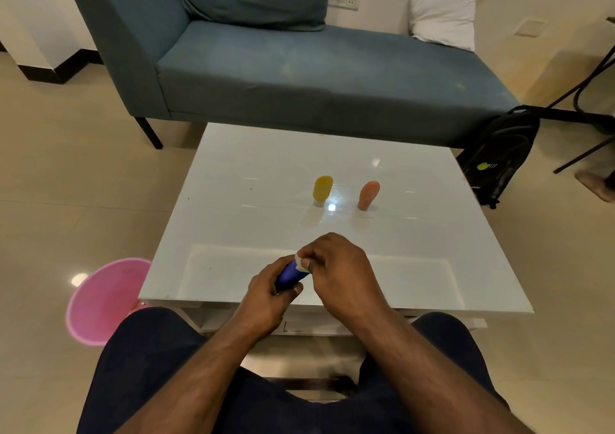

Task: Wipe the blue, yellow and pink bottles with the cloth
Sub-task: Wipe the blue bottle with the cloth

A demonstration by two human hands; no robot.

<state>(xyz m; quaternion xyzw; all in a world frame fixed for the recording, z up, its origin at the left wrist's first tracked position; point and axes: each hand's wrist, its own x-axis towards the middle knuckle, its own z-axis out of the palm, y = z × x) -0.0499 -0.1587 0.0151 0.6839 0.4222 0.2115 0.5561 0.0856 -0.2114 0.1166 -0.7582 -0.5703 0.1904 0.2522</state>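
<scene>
My left hand (269, 295) grips the lower end of the blue bottle (289, 275), tilted above the near edge of the white table (253, 174). My right hand (339, 270) is closed over the bottle's upper end, pinching a small white cloth (301, 263) against it; most of the cloth is hidden under my fingers. The yellow bottle (322, 189) stands cap-down in the middle of the table. The pink bottle (368, 195) stands cap-down just to its right.
A pink bucket (103, 300) sits on the floor left of the table. A blue-grey sofa (299, 67) runs along the table's far side, with a white pillow (444, 14) on it. A black backpack (499, 157) leans at the table's far right corner.
</scene>
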